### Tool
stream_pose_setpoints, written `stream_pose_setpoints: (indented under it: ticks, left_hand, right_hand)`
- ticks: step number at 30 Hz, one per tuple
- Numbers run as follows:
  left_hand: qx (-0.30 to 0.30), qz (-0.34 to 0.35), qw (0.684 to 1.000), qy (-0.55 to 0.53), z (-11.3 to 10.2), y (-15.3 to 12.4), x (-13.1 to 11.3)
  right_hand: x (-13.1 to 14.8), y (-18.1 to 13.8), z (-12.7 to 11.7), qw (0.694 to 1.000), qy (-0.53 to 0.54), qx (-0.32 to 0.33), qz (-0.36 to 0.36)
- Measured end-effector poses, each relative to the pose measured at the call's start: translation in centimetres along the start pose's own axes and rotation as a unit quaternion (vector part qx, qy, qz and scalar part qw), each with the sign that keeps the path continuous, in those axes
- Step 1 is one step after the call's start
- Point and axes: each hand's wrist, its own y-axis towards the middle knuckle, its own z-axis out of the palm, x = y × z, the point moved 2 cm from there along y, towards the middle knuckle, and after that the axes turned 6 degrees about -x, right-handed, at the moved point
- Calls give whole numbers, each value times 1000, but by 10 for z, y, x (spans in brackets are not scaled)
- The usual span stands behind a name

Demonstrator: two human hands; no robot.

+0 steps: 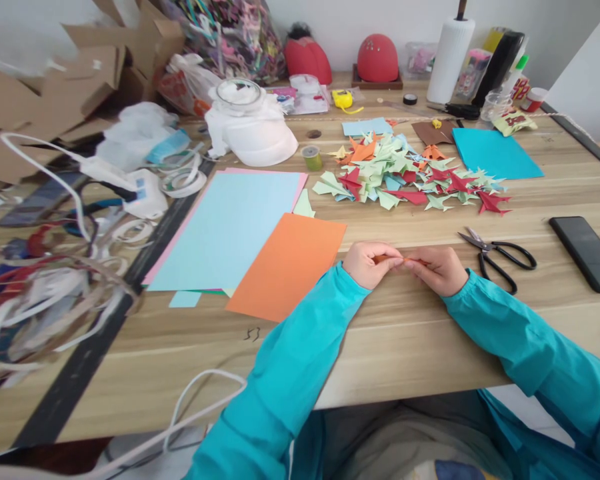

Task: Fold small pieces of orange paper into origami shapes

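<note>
Both hands meet over the table, pinching a small piece of folded orange paper (407, 259) between thumbs and fingers. My left hand (371, 264) holds its left end, and my right hand (439, 268) grips the right end. Most of the folded piece is hidden by the fingers, so its shape cannot be made out. Beside my left forearm lies a sheet of orange paper (290, 263), partly over light blue paper (235, 220). Beyond the hands is a pile of folded paper figures (387, 167) in green, red, orange and blue.
Black-handled scissors (500, 257) lie partly spread right of my right hand, near a phone (587, 252). A thread spool (311, 158) and a yellow tape measure (343, 100) sit farther back. Tangled ribbons (45, 300) and cardboard (45, 113) crowd the left side.
</note>
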Motion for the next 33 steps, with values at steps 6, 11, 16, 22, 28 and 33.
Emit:
stream_pose_setpoints:
  ticks: [6, 11, 16, 22, 28, 33]
  left_hand:
    - [-7, 58, 997, 41, -2, 1, -3]
    - [-35, 121, 989, 78, -2, -1, -2]
    - [-25, 178, 981, 72, 1, 1, 7]
    - [-89, 254, 953, 138, -4, 5, 6]
    - [-94, 278, 921, 256, -2, 6, 6]
    - [-47, 261, 926, 268, 1, 5, 9]
  right_hand:
    - [-1, -2, -2, 1000, -6, -19, -9]
    - [-3, -2, -1, 997, -24, -52, -58]
    - [-7, -1, -1, 995, -49, -63, -66]
    - [-11, 1, -4, 995, -60, -77, -37]
    - [-12, 0, 0, 991, -77, -62, -92]
    - [-11, 0, 0, 987, -89, -60, -118]
